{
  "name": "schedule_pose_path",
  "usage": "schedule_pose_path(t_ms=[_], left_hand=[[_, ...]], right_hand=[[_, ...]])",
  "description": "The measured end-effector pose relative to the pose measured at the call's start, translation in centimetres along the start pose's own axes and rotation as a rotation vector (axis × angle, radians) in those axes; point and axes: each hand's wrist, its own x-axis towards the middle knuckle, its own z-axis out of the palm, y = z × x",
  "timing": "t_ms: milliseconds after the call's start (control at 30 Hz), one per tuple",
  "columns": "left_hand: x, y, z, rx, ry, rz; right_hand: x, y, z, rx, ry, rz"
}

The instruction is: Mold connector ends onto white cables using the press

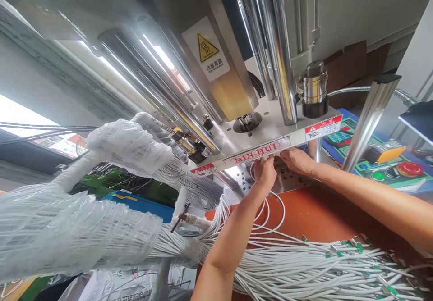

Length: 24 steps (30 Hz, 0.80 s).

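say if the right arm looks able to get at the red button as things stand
Probably yes: the red button looks uncovered, though the right grip would likely have to come around the metal post.

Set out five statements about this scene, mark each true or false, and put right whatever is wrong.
1. The left hand and the right hand are both at the lower edge of the plate lettered MIN-HUI. True.
2. The loose white cables lie on a bright blue surface. False: the white cables lie on an orange-brown surface.
3. Clear plastic wrap covers parts of the cable bundles. True.
4. The right hand is pressing the red button. False: it is at the plate, away from the red button.
5. The high-temperature label bears a yellow triangle. True.
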Motion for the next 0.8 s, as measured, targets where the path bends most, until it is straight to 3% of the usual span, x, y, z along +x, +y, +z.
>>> schedule_pose_path(t_ms=[233, 367, 500, 667, 800], left_hand=[[-1.0, -0.2, 0.3, 0.069, 0.085, 0.105], [-1.1, -0.2, 0.5, 0.075, 0.097, 0.109], [-1.0, -0.1, 0.0, -0.012, 0.071, 0.071], [-2.1, -0.8, -2.4, -0.217, 0.129, -0.003], [-5.9, -1.8, -5.4, -0.353, 0.191, 0.006]], right_hand=[[0.8, 1.0, -0.7, -0.01, -0.018, -0.054], [-0.1, 1.3, -0.1, -0.039, 0.042, -0.078], [-0.8, 0.9, 0.4, -0.083, 0.02, -0.147], [-0.5, 0.3, 0.6, -0.11, 0.038, -0.106], [-0.3, 1.0, 0.6, -0.051, 0.103, -0.043]])
